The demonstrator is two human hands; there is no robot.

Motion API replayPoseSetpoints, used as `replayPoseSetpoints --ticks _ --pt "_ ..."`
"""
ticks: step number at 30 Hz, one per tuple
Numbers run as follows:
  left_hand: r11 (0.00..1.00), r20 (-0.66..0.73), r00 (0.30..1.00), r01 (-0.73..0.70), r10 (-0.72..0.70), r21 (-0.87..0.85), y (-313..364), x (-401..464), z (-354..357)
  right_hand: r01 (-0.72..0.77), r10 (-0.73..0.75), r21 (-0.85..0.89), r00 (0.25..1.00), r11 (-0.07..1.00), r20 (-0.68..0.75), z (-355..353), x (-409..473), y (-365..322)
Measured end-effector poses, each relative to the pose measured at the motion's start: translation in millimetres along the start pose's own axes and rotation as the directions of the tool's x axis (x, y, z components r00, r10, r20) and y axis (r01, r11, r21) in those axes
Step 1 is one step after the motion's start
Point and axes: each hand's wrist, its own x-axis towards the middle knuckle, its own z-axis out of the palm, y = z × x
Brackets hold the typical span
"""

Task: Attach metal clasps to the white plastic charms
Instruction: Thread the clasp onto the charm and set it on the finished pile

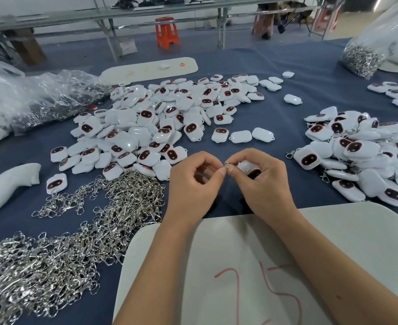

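A white plastic charm (pixel 248 168) is held in the right hand (pixel 262 181), just above the blue cloth-covered table (pixel 275 109) at the centre of the view; only its pale top and part of its dark red-rimmed face are seen between the curled fingers. A small metal ring (pixel 226 163) is pinched where the fingertips of both hands meet, and the left hand (pixel 193 181) is closed narrowly on it with thumb and forefinger. Whether a full clasp hangs from that ring cannot be told, since the palms hide what lies below.

The step in hand is judged to be the threading of the ring through the charm's loop. The next move is likely to call for the ring to be turned until it is fully seated, with the charm kept steady.

A large heap of loose metal clasps (pixel 71 231) is spread at 8 o'clock from the hands. Bare charms are piled in a heap (pixel 151 123) at 11 o'clock. A second pile of charms (pixel 357 156), some with clasps already seen on them, is gathered at 3 o'clock. A white board (pixel 334 231) marked in red is laid at 6 o'clock under the forearms, and a clear bag of clasps (pixel 362 56) is stood at 1 o'clock.
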Motion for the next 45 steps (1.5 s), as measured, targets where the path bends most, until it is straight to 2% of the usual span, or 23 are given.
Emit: replayPoseSetpoints --ticks 9,16,19,22,28,35,45 --pt "0.994 -0.025 0.996 -0.087 0.089 0.073 -3.7 1.2 0.3 0.040 -0.040 -0.041 0.999 0.998 -0.020 0.1 0.1 0.5" --pt "0.997 -0.005 0.998 -0.054 0.055 0.064 -10.1 4.6 2.2 0.082 -0.083 -0.061 0.997 0.995 -0.007 1.2 0.9 2.2" --pt "0.999 -0.036 0.998 -0.046 0.046 0.025 -11.2 5.5 1.1 0.071 -0.074 -0.094 0.997 0.993 -0.033 0.3 2.0 3.9" --pt "0.999 -0.042 0.998 -0.051 0.051 0.002 -11.1 6.1 0.6 0.062 -0.062 -0.048 0.998 0.997 0.002 0.7 2.4 4.7" --pt "0.995 -0.029 0.999 -0.028 0.026 -0.091 -8.5 5.8 2.9 0.107 -0.107 -0.052 0.994 0.993 -0.001 2.2 1.9 4.1" --pt "0.996 -0.015 0.996 -0.085 0.085 0.018 -4.8 3.6 3.3 0.136 -0.140 -0.059 0.987 0.989 -0.080 0.5 1.1 2.0" --pt "0.998 0.035 0.997 -0.063 0.063 -0.006 -3.1 3.1 0.6 0.158 -0.168 -0.139 0.984 0.978 -0.062 1.1 1.0 2.7"
